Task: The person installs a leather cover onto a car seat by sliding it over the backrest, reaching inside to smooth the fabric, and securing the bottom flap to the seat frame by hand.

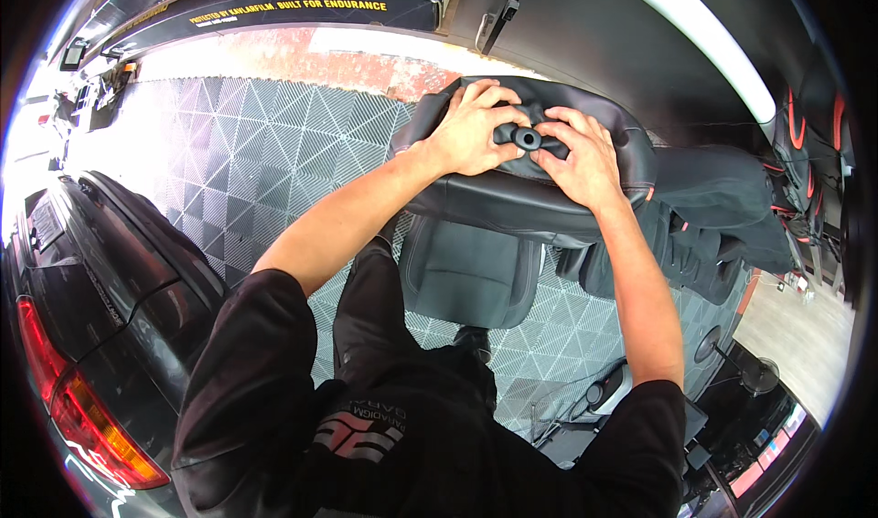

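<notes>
- Gripping from either side: the left hand (471,134) and right hand (585,157) are pinching a black ringed part (527,145), fingers curled, thumbs near its round hollow end.
- The ringed part is sitting between the hands, over a black leather-look seat piece (512,204); the outer fingers are resting on that piece.
- Nearer the body, a black seat cushion (471,276) is lying below the seat piece, filling the space ahead of the trousered legs (370,308).
- Right side is crowding in: black fabric seats (722,193) are standing just beside the seat piece, red-trimmed seats (803,148) farther out.
- Lower right, a grey-and-black device (599,395) with cables is standing near the right sleeve (636,436).
- Left, a dark car (110,271) is showing its rear and red-and-amber tail light (101,427), well apart from the hands.
- Grey patterned tiles (274,152) are covering the floor, meeting a worn reddish strip (338,56); a pale tabletop (800,335) is showing far right.
- Writing: long black boxes (274,10) up top are carrying yellow and white lettering; the black shirt (439,427) is bearing a pale-and-red chest print.
</notes>
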`<state>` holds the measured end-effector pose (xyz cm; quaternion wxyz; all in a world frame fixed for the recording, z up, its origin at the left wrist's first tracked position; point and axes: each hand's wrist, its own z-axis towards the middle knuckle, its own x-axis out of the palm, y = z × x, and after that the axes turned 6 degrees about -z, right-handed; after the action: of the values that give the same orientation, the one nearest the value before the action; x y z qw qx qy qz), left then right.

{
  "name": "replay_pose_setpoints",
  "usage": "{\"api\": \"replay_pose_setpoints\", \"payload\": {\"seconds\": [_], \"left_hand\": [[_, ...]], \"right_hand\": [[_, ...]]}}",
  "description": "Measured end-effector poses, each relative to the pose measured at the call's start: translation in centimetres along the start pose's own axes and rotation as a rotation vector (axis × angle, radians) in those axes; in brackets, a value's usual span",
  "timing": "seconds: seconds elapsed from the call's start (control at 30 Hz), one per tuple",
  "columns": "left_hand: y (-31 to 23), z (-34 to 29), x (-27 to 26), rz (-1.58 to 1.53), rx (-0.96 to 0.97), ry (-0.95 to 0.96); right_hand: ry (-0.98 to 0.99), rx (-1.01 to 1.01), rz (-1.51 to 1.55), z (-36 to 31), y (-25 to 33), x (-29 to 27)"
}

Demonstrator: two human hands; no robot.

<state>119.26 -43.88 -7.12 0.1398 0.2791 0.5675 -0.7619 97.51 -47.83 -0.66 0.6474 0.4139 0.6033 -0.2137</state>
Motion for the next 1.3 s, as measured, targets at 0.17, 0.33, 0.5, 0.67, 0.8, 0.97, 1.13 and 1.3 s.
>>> {"api": "replay_pose_setpoints", "payload": {"seconds": [0.17, 0.33, 0.5, 0.67, 0.8, 0.97, 1.13, 1.3], "left_hand": [[2.7, 0.9, -1.9, -0.484, -0.103, 0.205], [-1.2, 2.1, -3.3, -0.624, -0.282, -0.154], [-6.3, 5.6, 2.0, -0.057, 0.251, -0.052], [-8.0, 5.2, 5.7, 0.24, 0.164, 0.079], [-7.2, 4.0, 5.9, 0.381, 0.144, 0.121], [-7.9, 2.5, 5.9, 0.588, 0.142, 0.173], [-9.1, 3.3, 6.7, 0.867, 0.171, 0.311], [-8.5, 3.6, 7.2, 0.687, 0.182, 0.233]], "right_hand": [[-0.008, 0.014, 0.198, -0.4, -2.6, -1.4], [-0.033, 0.188, -0.158, -4.5, -3.0, -6.3], [0.006, 0.233, -0.256, -6.6, -3.6, -5.8], [0.006, 0.227, -0.327, -8.0, -3.9, -4.2], [-0.006, 0.209, -0.329, -7.7, -2.8, -4.4], [-0.044, 0.144, -0.336, -7.8, -2.1, -3.7], [-0.015, 0.186, -0.386, -8.1, -2.4, -3.9], [0.031, 0.267, -0.454, -8.9, -3.8, -3.8]]}}
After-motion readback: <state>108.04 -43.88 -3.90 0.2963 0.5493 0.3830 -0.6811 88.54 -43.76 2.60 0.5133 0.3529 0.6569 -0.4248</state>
